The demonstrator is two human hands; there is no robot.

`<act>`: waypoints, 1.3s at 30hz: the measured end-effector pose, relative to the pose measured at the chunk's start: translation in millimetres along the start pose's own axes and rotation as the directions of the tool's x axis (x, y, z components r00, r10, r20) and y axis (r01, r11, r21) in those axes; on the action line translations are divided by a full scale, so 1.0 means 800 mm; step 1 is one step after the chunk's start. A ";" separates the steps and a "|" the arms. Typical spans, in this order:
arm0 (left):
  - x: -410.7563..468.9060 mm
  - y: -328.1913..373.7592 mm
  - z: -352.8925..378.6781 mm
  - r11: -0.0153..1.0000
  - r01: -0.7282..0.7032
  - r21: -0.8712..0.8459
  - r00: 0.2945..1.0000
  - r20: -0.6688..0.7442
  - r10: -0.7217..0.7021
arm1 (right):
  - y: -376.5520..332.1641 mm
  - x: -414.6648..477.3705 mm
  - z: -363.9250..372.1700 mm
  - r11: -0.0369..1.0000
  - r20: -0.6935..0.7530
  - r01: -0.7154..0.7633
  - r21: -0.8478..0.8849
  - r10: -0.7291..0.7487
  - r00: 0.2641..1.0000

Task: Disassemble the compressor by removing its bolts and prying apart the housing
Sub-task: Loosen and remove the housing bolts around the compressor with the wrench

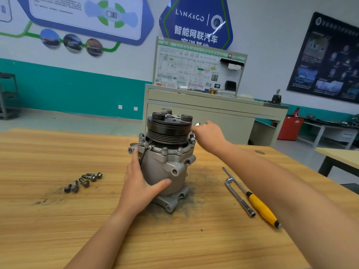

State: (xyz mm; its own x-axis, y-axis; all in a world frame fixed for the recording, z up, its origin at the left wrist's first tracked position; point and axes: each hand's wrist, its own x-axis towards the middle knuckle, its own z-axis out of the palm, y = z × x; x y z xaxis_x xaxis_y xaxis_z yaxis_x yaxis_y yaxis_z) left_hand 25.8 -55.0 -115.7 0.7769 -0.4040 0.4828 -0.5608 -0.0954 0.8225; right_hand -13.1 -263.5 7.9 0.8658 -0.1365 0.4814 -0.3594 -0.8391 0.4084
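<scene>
Teal-and-white wall [77,88] with printed posters closed off the workshop far beyond both hands. In front of it stood a beige cabinet [213,113] carrying an upright wiring-diagram board [194,70]. A wooden table [58,220] filled the near view, under both forearms.

The compressor [165,167] stood upright on the table between the two hands, its dark pulley [167,127] on top and its flat mounting foot on the wood. Several bolts were seated in the flange just under the pulley. Dark dust [204,177] was smeared on the wood around the foot, below the right wrist.

The left hand [139,183] wrapped the grey body from its left side. Its fingers ran up the side toward the flange and its thumb lay across the front, gripping the body.

The right hand [209,134] was raised at the upper right rim beside the pulley. Its fingers curled narrowly round a shiny metal piece [192,140], with bright metal showing above and below the fingers. Whether that was a bolt or a small tool, I could not tell.

Under the right forearm lay a screwdriver [260,206] with a yellow handle. Just beside it, on the side nearer the compressor, lay an L-shaped wrench [240,197], and the two crossed near their far ends.

Out to the left of the left hand, five loose bolts [84,181] lay in a loose curved row on the wood, apart from the compressor.
</scene>
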 end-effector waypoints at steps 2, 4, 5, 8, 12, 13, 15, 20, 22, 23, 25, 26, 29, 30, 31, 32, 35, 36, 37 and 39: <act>0.000 -0.001 0.000 1.000 0.001 0.000 1.000 0.000 -0.001 | 0.007 -0.008 0.001 0.997 -0.090 -0.024 0.073 0.031 0.995; 0.000 -0.003 0.001 1.000 -0.003 0.001 1.000 -0.001 0.003 | 0.016 -0.026 -0.004 0.980 -0.172 -0.057 0.190 0.090 0.981; 0.000 -0.003 0.001 1.000 -0.006 0.000 1.000 0.000 0.006 | 0.019 -0.037 -0.008 0.966 -0.179 -0.085 0.245 0.131 0.975; -0.001 -0.001 0.002 1.000 -0.024 -0.003 1.000 -0.012 0.024 | 0.018 -0.069 -0.024 0.914 -0.139 -0.125 0.387 0.192 0.972; 0.005 0.002 -0.003 0.990 -0.018 -0.140 1.000 -0.022 0.015 | -0.001 -0.109 -0.057 0.871 -0.128 -0.062 0.487 0.142 0.982; 0.007 0.003 -0.005 0.979 0.003 -0.203 1.000 0.000 -0.003 | -0.007 -0.117 -0.065 0.882 -0.105 -0.049 0.468 0.111 0.988; 0.012 0.003 -0.009 0.962 0.039 -0.269 0.998 0.054 -0.025 | -0.019 -0.130 -0.078 0.909 -0.051 -0.015 0.416 0.040 0.998; 0.027 0.001 -0.015 0.970 0.077 -0.231 0.993 0.105 -0.054 | -0.034 -0.147 -0.089 0.885 -0.002 -0.001 0.465 0.002 1.000; 0.030 -0.002 -0.016 0.979 0.058 -0.197 0.995 0.094 -0.040 | -0.040 -0.150 -0.085 0.882 0.025 -0.039 0.470 0.031 0.999; 0.031 -0.003 -0.017 0.980 0.055 -0.190 0.995 0.094 -0.038 | -0.044 -0.150 -0.082 0.879 0.041 -0.063 0.474 0.049 0.998; 0.033 -0.004 -0.020 0.977 0.070 -0.200 0.994 0.095 -0.052 | -0.057 -0.147 -0.076 0.871 0.065 -0.094 0.482 0.072 0.995; 0.034 -0.005 -0.022 0.973 0.082 -0.216 0.994 0.094 -0.062 | -0.065 -0.145 -0.072 0.871 0.071 -0.099 0.481 0.074 0.995; 0.033 -0.005 -0.027 0.961 0.093 -0.260 0.995 0.068 -0.078 | -0.084 -0.137 -0.059 0.873 0.080 -0.095 0.478 0.065 0.995; 0.032 -0.005 -0.029 0.960 0.092 -0.266 0.995 0.057 -0.079 | -0.086 -0.135 -0.057 0.867 0.084 -0.103 0.487 0.071 0.994; 0.031 -0.004 -0.030 0.958 0.090 -0.274 0.996 0.047 -0.080 | -0.086 -0.134 -0.055 0.856 0.085 -0.113 0.504 0.081 0.993; 0.030 -0.003 -0.032 0.953 0.088 -0.288 0.996 0.036 -0.081 | -0.085 -0.133 -0.053 0.841 0.082 -0.118 0.528 0.088 0.993; 0.029 0.000 -0.034 0.940 0.073 -0.335 0.997 -0.003 -0.078 | -0.078 -0.132 -0.048 0.808 0.064 -0.106 0.580 0.084 0.994; 0.028 0.001 -0.034 0.937 0.057 -0.343 0.997 -0.028 -0.070 | -0.074 -0.132 -0.046 0.796 0.070 -0.110 0.595 0.086 0.994; 0.026 0.003 -0.034 0.935 0.037 -0.353 0.996 -0.062 -0.063 | -0.070 -0.133 -0.044 0.778 0.082 -0.127 0.615 0.097 0.992; 0.021 0.008 -0.034 0.935 -0.004 -0.355 0.989 -0.142 -0.050 | -0.057 -0.133 -0.039 0.748 0.121 -0.194 0.635 0.152 0.981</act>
State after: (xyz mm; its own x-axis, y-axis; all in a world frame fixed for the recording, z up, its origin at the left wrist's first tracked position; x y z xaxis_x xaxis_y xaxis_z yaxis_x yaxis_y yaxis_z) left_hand 43.5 -37.6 -94.1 0.8366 -0.2658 0.4790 -0.4255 0.2353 0.8738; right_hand -99.8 -194.8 -37.9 0.8367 -0.3254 0.4405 -0.2161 -0.9353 -0.2803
